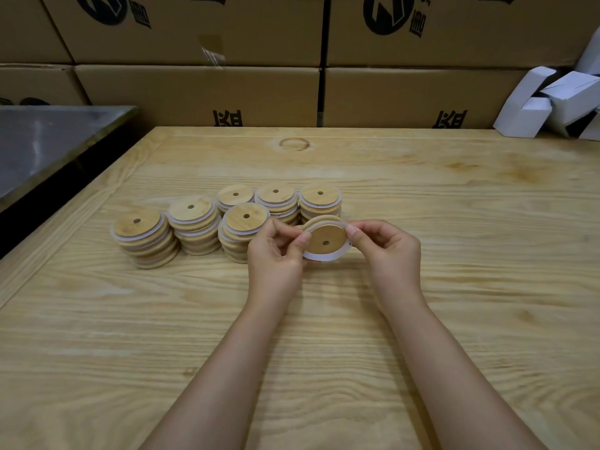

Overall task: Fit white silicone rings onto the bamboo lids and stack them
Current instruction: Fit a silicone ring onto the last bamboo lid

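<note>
Both hands pinch one round bamboo lid with its white silicone ring, left hand and right hand at opposite edges; the lid stacks lie just left and behind, nearer the left hand

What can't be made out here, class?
Head view: whether the white ring sits fully round the held lid; left hand and right hand cover its sides.
Head view: back stack's lower lids, hidden by the front stack.
Head view: carton print, cut by the top edge.
</note>
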Action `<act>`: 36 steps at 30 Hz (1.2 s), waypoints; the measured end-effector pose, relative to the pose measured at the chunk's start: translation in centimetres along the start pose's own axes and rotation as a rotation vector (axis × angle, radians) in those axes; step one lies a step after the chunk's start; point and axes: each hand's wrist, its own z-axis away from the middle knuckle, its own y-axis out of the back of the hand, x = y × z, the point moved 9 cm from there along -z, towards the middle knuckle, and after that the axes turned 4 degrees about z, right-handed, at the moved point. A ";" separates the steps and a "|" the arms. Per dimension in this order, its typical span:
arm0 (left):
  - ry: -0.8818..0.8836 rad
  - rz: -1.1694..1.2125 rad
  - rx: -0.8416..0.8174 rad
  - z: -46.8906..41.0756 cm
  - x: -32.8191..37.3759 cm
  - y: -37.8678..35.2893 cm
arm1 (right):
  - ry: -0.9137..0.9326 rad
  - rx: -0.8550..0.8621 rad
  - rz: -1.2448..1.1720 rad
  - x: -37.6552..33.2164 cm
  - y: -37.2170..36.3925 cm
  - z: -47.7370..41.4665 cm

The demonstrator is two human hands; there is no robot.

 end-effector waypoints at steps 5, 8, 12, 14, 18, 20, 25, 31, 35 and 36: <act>0.075 0.107 0.010 -0.1 -0.9 0.3 | -0.070 -0.082 -0.079 0.7 -0.7 -0.1; 0.102 0.120 -0.036 -0.2 -1.1 -0.1 | -0.071 -0.078 -0.060 0.9 -0.6 -0.1; 0.068 0.096 -0.148 0.0 -0.8 -1.2 | 0.019 -0.031 0.022 0.1 -0.2 -0.2; 0.038 0.038 -0.210 0.2 -0.5 -1.9 | 0.066 -0.021 0.035 -0.4 -0.1 -0.1; 0.056 -0.014 -0.226 0.5 -0.7 -2.2 | 0.139 -0.025 0.102 -1.0 -0.3 0.1; 0.055 -0.049 -0.209 0.4 -0.8 -2.0 | 0.162 -0.032 0.131 -1.3 -0.5 0.2; 0.065 -0.059 -0.141 0.0 -0.8 -1.3 | 0.142 -0.056 0.135 -1.0 -0.9 0.4; 0.074 0.010 -0.086 -0.2 -0.9 -0.8 | 0.114 -0.029 0.127 -0.8 -0.7 0.2; 0.078 0.050 -0.068 -0.2 -0.8 -0.7 | 0.019 0.000 0.070 0.2 -0.4 -0.1; 0.085 0.066 -0.060 -0.1 -0.8 -0.6 | 0.004 -0.005 0.057 0.3 -0.4 -0.2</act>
